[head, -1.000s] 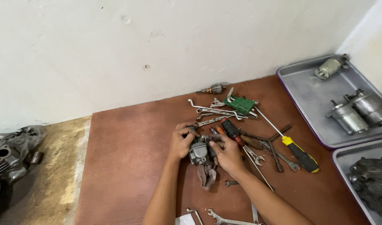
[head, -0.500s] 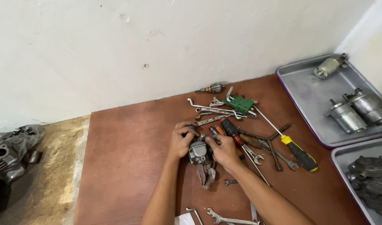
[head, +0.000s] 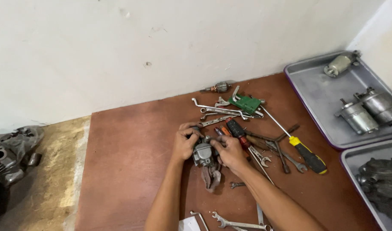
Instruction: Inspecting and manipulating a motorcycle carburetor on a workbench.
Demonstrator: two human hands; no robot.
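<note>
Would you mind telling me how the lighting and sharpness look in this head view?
Head view: soft, even light, faint shadows under the left hand and right hand on the small metal part; no strong glare on the grey tray; the engine casing at the edge is dimmer.

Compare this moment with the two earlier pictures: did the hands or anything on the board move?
Hardly anything changed. Both the left hand and the right hand still grip the small grey metal part between them; only the fingers shift slightly. The rag under it, the wrenches, the yellow-handled screwdriver and the grey tray lie as before.
</note>
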